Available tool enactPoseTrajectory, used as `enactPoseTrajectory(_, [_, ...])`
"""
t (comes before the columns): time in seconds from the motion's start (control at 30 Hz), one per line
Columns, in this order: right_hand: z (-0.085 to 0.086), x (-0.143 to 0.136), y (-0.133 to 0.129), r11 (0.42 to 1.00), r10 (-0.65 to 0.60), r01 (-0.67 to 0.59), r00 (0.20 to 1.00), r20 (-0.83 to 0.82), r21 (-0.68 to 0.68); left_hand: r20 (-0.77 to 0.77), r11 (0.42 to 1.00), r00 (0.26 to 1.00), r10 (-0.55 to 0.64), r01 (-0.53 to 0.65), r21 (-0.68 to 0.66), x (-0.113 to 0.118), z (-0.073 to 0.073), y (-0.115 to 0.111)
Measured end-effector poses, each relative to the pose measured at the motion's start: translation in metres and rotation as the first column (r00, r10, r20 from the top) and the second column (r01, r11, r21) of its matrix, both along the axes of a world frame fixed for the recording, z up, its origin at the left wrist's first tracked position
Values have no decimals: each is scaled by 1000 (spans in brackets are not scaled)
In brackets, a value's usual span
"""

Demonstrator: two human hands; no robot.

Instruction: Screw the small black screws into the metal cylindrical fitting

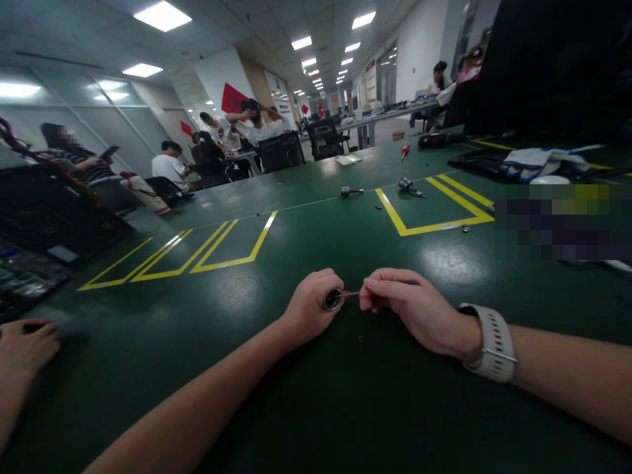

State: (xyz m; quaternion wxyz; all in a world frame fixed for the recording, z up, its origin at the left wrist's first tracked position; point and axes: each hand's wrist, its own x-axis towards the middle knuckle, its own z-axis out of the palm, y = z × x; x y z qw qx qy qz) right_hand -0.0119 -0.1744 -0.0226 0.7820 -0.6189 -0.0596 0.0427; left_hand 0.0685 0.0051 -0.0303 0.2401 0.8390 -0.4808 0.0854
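My left hand (313, 306) is closed around a hollow metal cylinder (332, 300), its round open end facing me. A thin metal rod (351, 293) runs between the cylinder's edge and the fingertips of my right hand (407, 303), which are pinched on it. Whether the rod's far tip touches the cylinder, I cannot tell. On the green table just below my hands lies a small dark ring (360, 338). Farther off rest two metal parts with thin shafts, one short part (348, 191) and one tilted part (411, 187) by the yellow tape.
Another person's hand (27, 349) rests at the left edge. Yellow tape outlines (439, 227) mark the table (296, 237). Small bits (465, 228), a red screwdriver (405, 151) and gloves (543, 162) lie at right. Dark equipment (59, 210) stands at left. People sit beyond.
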Motion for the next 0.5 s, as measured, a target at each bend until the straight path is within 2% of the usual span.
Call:
enactPoseTrajectory(0.07, [0, -1, 0, 1000, 4, -4, 1000, 26, -19, -14, 1000, 1000, -6, 6, -11, 1, -1, 0])
enactPoseTrajectory(0.13, [1, -4, 1, 992, -12, 27, 992, 122, -125, -7, 1000, 1000, 28, -28, -11, 2, -1, -1])
enactPoseTrajectory(0.23, [3, -10, 2, 929, -24, 134, 953, 302, -346, 47, 997, 996, 78, -79, 27, 0, -1, -3])
enactPoseTrajectory(0.3, [4, -13, 3, 884, -11, 182, 929, 370, -430, 100, 993, 992, 79, -87, 80, -2, 0, -4])
enactPoseTrajectory(0.33, [5, -13, 3, 879, -1, 180, 927, 374, -442, 124, 991, 990, 73, -86, 105, -3, 0, -4])
enactPoseTrajectory(0.4, [5, -12, 2, 903, 14, 123, 949, 316, -411, 151, 987, 987, 57, -78, 139, -4, 1, -4])
enactPoseTrajectory(0.5, [3, -6, 0, 978, 3, 27, 989, 145, -205, 124, 991, 991, 41, -57, 124, -4, 2, -2])
